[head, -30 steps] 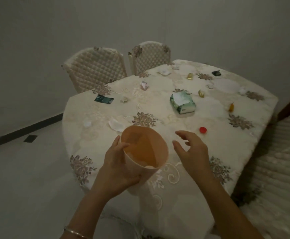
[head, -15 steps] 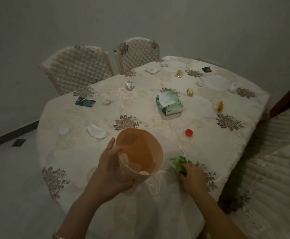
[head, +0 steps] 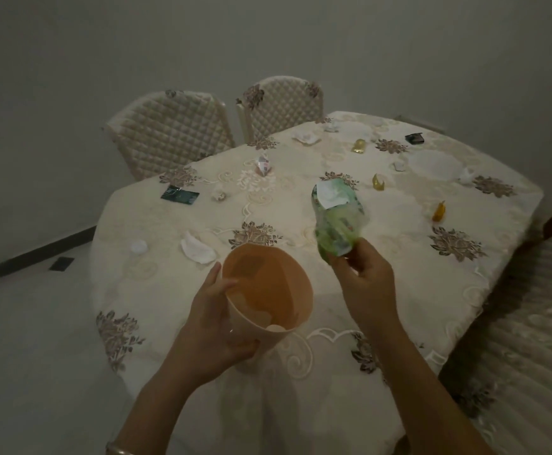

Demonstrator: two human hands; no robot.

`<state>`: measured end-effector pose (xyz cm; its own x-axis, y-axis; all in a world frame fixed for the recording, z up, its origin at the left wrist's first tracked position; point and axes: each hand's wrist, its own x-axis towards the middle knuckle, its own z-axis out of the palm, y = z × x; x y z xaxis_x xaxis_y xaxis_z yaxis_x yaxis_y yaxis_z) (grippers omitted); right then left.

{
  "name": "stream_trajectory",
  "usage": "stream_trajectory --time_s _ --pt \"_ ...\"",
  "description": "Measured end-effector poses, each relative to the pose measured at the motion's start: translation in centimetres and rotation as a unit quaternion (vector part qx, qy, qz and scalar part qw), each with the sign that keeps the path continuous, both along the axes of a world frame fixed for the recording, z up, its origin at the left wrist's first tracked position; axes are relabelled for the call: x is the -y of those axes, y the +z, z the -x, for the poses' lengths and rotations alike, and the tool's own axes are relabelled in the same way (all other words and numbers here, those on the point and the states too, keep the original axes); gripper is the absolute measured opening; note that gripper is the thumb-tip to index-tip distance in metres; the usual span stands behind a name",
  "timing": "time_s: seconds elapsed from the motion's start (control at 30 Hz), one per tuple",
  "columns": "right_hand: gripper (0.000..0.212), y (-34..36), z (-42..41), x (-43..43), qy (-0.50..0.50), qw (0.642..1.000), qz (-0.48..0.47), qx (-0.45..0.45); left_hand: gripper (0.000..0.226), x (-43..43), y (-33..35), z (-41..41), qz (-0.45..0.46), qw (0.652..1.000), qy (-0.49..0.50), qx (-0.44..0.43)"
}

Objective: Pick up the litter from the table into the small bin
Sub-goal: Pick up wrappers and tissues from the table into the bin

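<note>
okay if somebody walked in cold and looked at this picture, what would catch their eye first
Probably the orange plastic bin, held tilted over the table's near edge by the left hand. Right beside it, the right hand pinches a crumpled green plastic wrapper just above and right of the bin's mouth. Behind them, small scraps lie scattered over the cream floral tablecloth.

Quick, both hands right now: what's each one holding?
Left hand: closed around the small bin, holding it up.
Right hand: fingers pinching a green plastic wrapper, beside the bin.
</note>
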<state>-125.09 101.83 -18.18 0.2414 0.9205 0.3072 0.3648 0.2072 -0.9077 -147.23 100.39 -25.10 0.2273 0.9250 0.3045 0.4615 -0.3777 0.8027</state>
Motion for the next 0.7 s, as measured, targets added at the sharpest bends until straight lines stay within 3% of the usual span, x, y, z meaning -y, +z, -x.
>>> stream_trajectory --time_s 0.1,0.27,0.37,0.5,0.7 --pt "0.011 0.5 2.9 -0.8 0.124 0.982 0.021 0.139 0.096 0.3 0.4 0.8 0.004 0.999 0.028 0.024" --pt "0.030 -0.3 6.9 -1.8 0.240 0.912 0.104 0.317 0.097 1.5 1.1 2.7 0.017 0.995 0.097 -0.014" --pt "0.033 -0.2 8.3 -2.1 0.263 0.911 0.076 0.309 0.098 2.6 1.8 4.0 0.045 0.986 0.154 -0.041" --pt "0.024 -0.4 10.0 -3.1 0.206 0.962 -0.018 0.177 0.094 3.6 2.5 6.3 0.048 0.974 0.217 -0.033" --pt "0.030 -2.7 14.4 -6.5 0.169 0.973 0.010 0.159 0.102 3.2 2.2 13.0 0.035 0.959 0.282 -0.004"
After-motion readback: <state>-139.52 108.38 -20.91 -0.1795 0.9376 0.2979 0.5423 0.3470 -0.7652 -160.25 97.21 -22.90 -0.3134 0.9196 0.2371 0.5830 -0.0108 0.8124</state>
